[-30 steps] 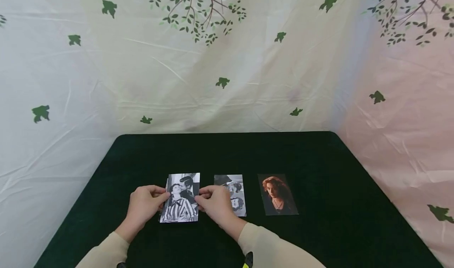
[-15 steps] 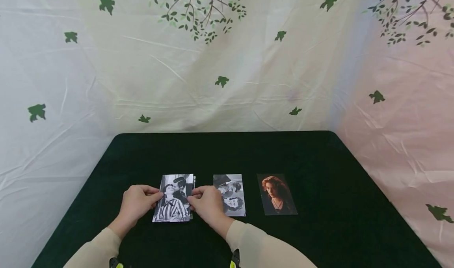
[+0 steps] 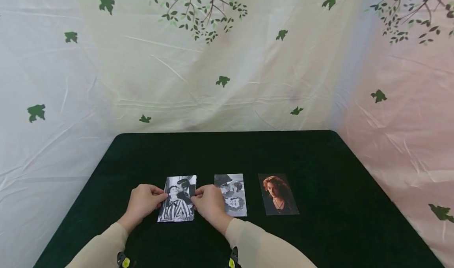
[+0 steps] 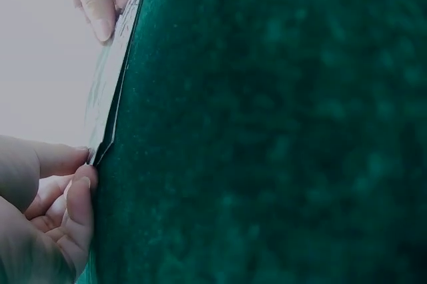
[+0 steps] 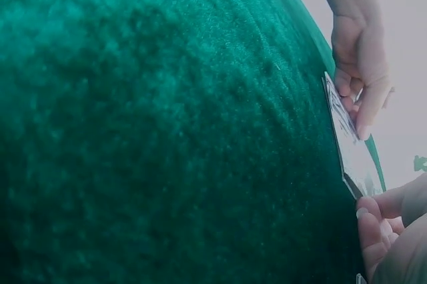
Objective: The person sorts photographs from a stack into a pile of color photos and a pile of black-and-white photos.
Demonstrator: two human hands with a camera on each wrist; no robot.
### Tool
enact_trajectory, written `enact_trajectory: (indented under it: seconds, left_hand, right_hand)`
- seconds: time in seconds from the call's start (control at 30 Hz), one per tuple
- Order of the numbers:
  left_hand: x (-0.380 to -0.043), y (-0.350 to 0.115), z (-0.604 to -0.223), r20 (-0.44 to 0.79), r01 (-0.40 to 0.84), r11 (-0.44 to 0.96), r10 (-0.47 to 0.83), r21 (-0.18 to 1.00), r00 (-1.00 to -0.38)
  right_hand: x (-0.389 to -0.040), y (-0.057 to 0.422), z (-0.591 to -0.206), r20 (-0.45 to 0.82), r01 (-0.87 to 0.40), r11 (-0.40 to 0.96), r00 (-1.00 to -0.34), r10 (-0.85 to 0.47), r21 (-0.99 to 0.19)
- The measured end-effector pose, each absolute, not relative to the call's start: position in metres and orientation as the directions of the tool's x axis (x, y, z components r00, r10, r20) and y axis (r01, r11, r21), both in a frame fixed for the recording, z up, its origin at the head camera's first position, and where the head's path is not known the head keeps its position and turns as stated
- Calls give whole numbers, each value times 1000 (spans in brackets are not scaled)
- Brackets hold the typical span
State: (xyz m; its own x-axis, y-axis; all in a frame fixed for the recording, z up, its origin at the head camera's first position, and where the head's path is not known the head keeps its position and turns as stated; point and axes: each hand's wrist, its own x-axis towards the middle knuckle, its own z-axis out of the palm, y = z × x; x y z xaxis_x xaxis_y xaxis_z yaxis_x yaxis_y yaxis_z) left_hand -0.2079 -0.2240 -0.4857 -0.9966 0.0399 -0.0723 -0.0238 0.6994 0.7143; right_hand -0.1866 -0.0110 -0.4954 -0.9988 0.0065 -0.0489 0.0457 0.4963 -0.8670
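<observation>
A small stack of photo cards (image 3: pixel 176 199) is held just over the table, its top card a black-and-white picture of two people, one in stripes. My left hand (image 3: pixel 143 203) pinches the left edge between thumb and fingers. On the opposite edge, my right hand (image 3: pixel 210 205) pinches with thumb and forefinger. In the left wrist view the cards (image 4: pixel 113 84) part slightly near the left fingertips. Under the right hand's side lies another black-and-white photo card (image 3: pixel 234 195), partly hidden by that hand. Farther right is a dark colour photo card (image 3: pixel 279 195) of a red-haired person.
A dark green cloth covers the table (image 3: pixel 227 153), whose rounded far corners show. Behind and at both sides hangs a pale curtain (image 3: pixel 177 82) printed with leaves and green birds. Both wrists carry black straps with yellow-green parts.
Both hands moved left with the cards, then a little back right. A card edge that stuck out on the right half a second ago now lines up with the stack.
</observation>
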Motion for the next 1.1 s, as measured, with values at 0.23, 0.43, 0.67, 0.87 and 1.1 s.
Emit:
enact_trajectory:
  seconds: [0.23, 0.43, 0.67, 0.87, 1.1]
  left_hand:
    - [-212, -222, -485, -73, -13, 694, 57, 719, -996]
    - [-211, -220, -484, -63, -3, 701, 59, 713, -996]
    - [-208, -221, -486, -70, -22, 707, 39, 707, -997]
    - [-206, -221, -489, -81, -35, 712, 31, 701, -996]
    - [-204, -220, -490, -83, -43, 709, 22, 704, -996]
  right_hand:
    - [-188, -9, -497, 18, -8, 525, -1000, 13, -851]
    - [-187, -8, -497, 85, -58, 573, -996, 21, -818]
    - [-186, -10, -501, 145, -88, 654, -989, 34, -751]
    - [-185, -11, -505, 156, -95, 662, -987, 33, -743]
    - [-184, -12, -508, 135, -75, 645, -990, 44, -761]
